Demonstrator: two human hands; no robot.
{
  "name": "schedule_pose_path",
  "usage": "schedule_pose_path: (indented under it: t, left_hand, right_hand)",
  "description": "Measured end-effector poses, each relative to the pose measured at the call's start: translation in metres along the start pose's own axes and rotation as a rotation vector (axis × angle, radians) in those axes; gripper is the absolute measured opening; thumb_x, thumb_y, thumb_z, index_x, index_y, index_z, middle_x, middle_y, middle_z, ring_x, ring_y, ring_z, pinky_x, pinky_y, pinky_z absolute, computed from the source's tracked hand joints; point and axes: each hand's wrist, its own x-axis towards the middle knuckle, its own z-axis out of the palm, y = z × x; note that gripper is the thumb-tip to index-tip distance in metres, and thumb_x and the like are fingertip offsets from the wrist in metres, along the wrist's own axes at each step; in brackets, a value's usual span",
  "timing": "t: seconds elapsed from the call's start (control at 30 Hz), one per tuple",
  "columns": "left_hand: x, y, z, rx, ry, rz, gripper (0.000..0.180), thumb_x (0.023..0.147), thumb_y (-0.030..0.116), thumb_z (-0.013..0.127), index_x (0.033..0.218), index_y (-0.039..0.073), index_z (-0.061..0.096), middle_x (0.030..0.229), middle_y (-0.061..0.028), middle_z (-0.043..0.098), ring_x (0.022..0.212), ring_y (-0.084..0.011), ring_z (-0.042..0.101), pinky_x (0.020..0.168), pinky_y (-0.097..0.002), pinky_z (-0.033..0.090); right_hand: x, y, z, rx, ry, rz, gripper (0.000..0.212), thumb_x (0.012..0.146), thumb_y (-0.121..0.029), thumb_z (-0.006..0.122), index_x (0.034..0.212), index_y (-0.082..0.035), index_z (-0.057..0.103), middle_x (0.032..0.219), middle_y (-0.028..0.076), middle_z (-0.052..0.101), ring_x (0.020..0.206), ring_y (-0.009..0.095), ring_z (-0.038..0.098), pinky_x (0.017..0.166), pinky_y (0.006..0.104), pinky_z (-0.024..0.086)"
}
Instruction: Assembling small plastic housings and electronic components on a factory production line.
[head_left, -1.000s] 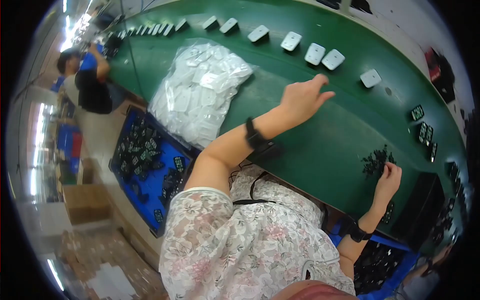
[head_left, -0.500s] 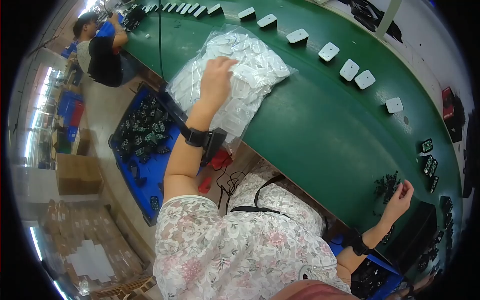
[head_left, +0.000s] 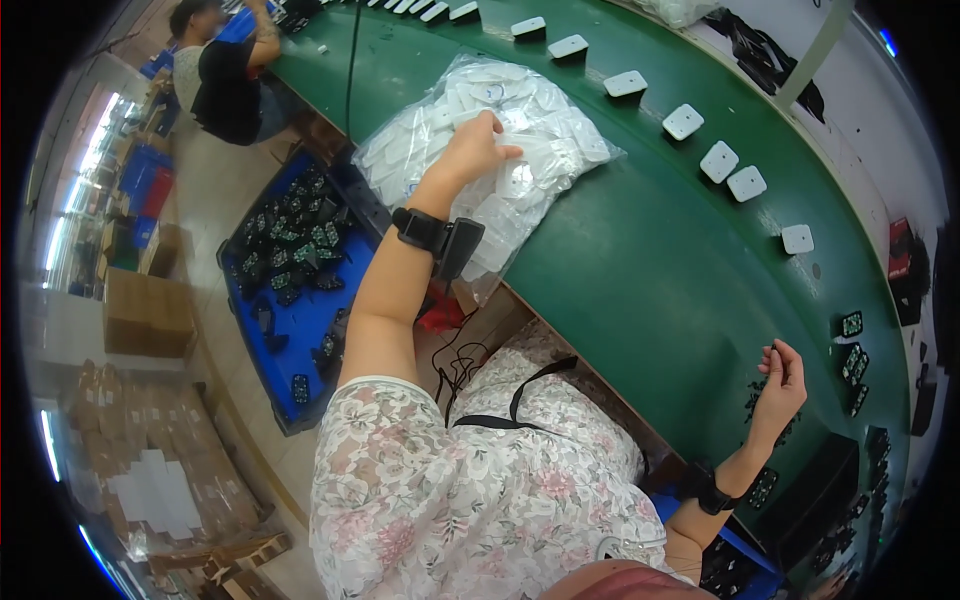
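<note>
My left hand [head_left: 467, 152] rests over a clear plastic bag [head_left: 590, 145] full of flat, translucent white pieces. Its thumb and forefinger are spread apart, and nothing shows gripped between them. At the right, my right hand [head_left: 782, 388] is raised in a pinch above the table. Something small and black, its exact kind too small to tell, sits between the fingertips. Below and partly behind this hand lies a loose pile of tiny black parts [head_left: 754, 402]. Both wrists wear black straps, the left one carrying a bulky black block.
White-topped black devices [head_left: 719, 162] line the green table's [head_left: 640, 260] far side. Circuit-board units [head_left: 853, 363] lie at its right, past a black box [head_left: 815, 500]. A blue bin [head_left: 290, 385] of black units stands left. Another person [head_left: 230, 80] sits at far left.
My right hand has risen off the pile of black parts, its fingers now pinched together. My left hand has shifted slightly right across the bag. The whole view has shifted a little.
</note>
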Motion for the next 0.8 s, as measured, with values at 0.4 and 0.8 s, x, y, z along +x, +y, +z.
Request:
schedule_pose_path:
  t: [0.4,0.8]
  left_hand:
    - [-0.031,0.057,-0.012,-0.452,0.620,0.150,0.033,0.083,0.004,0.061,0.113,0.007,0.050,0.076,-0.0138,0.061,0.059,-0.0235,0.062,0.056,-0.0332,0.050]
    - [-0.090,0.251,0.136,-0.823,-0.293,0.537,0.025,0.083,0.003,0.059,0.108,0.005,0.053,0.082,-0.0181,0.061,0.070,-0.0314,0.061,0.062,-0.0360,0.049]
  right_hand:
    - [0.023,-0.033,0.024,0.202,0.020,-0.111,0.014,0.093,-0.008,0.055,0.100,0.001,0.061,0.080,0.006,0.063,0.068,0.009,0.056,0.061,0.0201,0.045]
    - [0.020,-0.030,0.028,0.484,-0.011,0.057,0.011,0.091,-0.013,0.060,0.095,-0.003,0.061,0.074,0.000,0.059,0.063,0.004,0.049,0.053,0.0162,0.035]
